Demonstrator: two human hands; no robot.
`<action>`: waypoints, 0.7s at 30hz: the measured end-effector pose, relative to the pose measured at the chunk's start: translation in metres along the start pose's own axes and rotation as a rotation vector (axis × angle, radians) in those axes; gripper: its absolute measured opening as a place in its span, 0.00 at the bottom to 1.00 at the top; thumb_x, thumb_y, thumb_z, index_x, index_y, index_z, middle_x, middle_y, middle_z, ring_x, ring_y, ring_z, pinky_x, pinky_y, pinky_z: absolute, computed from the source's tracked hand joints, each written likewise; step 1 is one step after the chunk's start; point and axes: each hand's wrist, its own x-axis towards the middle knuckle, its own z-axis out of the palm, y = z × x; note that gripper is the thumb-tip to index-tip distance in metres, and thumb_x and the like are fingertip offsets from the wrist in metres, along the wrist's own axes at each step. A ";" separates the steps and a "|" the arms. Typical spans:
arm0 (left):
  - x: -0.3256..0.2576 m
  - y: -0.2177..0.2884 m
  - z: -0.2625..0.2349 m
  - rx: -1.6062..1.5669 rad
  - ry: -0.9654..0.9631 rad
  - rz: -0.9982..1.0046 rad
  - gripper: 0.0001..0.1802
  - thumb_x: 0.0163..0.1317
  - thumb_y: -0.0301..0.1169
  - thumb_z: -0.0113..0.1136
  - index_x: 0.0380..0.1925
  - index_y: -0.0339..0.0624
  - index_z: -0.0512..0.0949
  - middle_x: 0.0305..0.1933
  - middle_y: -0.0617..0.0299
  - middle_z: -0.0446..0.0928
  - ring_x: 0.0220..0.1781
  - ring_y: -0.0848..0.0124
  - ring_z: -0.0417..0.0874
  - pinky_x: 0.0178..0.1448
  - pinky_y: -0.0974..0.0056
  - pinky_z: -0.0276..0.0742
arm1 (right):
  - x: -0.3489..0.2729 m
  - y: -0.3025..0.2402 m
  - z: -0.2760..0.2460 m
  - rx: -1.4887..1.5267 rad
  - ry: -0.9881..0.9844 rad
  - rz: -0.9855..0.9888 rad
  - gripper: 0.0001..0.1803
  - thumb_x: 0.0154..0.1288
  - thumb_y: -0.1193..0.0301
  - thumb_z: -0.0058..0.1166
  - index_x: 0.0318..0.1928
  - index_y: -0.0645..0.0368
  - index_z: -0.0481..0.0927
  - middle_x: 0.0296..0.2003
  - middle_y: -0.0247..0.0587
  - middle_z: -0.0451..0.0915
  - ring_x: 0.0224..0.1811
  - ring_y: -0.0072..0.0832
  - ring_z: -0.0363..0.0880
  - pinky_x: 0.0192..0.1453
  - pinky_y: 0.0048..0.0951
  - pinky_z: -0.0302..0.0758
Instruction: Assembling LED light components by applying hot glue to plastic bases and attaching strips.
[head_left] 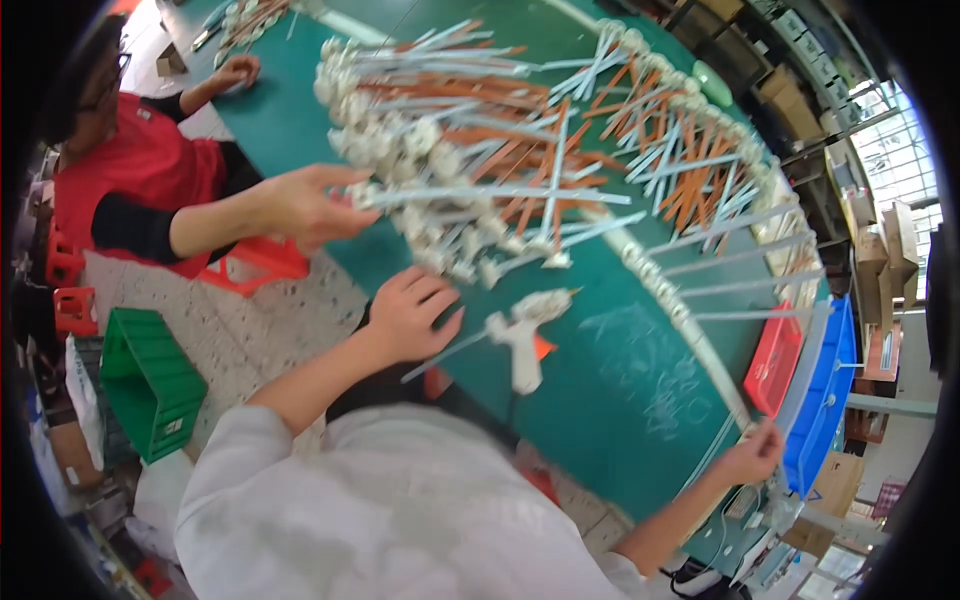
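Observation:
My left hand (415,315) rests at the near edge of the green table, fingers apart and slightly curled, holding nothing. Just right of it lies a white hot glue gun (525,340), a glue stick (445,357) poking out of its back toward my wrist. On the right, my right hand (750,455) has its fingers closed at the near end of a long white strip (690,325); what they pinch is too small to make out. Several pale flat sticks (745,270) span from that strip to another by the far right edge.
A large pile of white-ended blue and brown sticks (490,130) covers the table's middle. From the left a co-worker's hand (310,205) holds a pale stick over it. A red tray (772,360) and blue tray (825,400) stand at right, a green crate (150,385) on the floor.

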 end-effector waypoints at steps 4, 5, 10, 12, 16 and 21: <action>-0.012 -0.005 -0.005 -0.069 -0.018 0.131 0.11 0.40 0.26 0.68 0.27 0.44 0.78 0.31 0.62 0.78 0.31 0.61 0.78 0.35 0.62 0.74 | -0.157 -0.087 0.019 0.158 -0.415 0.191 0.05 0.60 0.76 0.61 0.36 0.63 0.80 0.28 0.33 0.79 0.27 0.19 0.75 0.31 0.20 0.72; -0.007 0.004 -0.018 -0.028 0.086 0.270 0.12 0.40 0.25 0.68 0.28 0.44 0.79 0.33 0.63 0.78 0.33 0.63 0.78 0.35 0.62 0.73 | -0.181 -0.101 0.025 0.209 -0.502 0.122 0.05 0.59 0.77 0.61 0.36 0.63 0.80 0.27 0.34 0.79 0.26 0.19 0.75 0.31 0.20 0.72; 0.023 0.019 -0.068 0.213 0.237 0.327 0.14 0.40 0.26 0.68 0.31 0.46 0.80 0.39 0.67 0.79 0.39 0.65 0.77 0.38 0.61 0.71 | -0.217 -0.163 0.034 0.035 -0.775 -0.397 0.16 0.54 0.71 0.65 0.42 0.62 0.78 0.31 0.40 0.80 0.28 0.25 0.77 0.35 0.23 0.75; 0.026 0.010 -0.079 0.369 0.205 0.223 0.14 0.41 0.27 0.68 0.32 0.46 0.80 0.40 0.67 0.79 0.42 0.65 0.76 0.40 0.61 0.71 | -0.218 -0.185 0.047 0.011 -0.702 -0.558 0.18 0.53 0.70 0.66 0.45 0.60 0.77 0.33 0.40 0.81 0.29 0.26 0.77 0.34 0.24 0.75; 0.002 0.014 -0.083 0.184 0.154 0.073 0.14 0.42 0.25 0.69 0.33 0.43 0.80 0.39 0.64 0.78 0.40 0.62 0.76 0.42 0.59 0.73 | -0.231 -0.208 0.091 0.262 -0.745 -0.331 0.26 0.54 0.68 0.66 0.53 0.56 0.74 0.33 0.40 0.81 0.29 0.26 0.78 0.33 0.27 0.75; -0.039 0.039 -0.076 -0.056 0.106 -0.041 0.13 0.42 0.22 0.69 0.31 0.41 0.80 0.36 0.59 0.79 0.36 0.59 0.78 0.40 0.59 0.76 | -0.213 -0.252 0.163 0.576 -0.979 0.128 0.29 0.60 0.61 0.61 0.61 0.55 0.71 0.27 0.37 0.82 0.26 0.25 0.79 0.35 0.26 0.74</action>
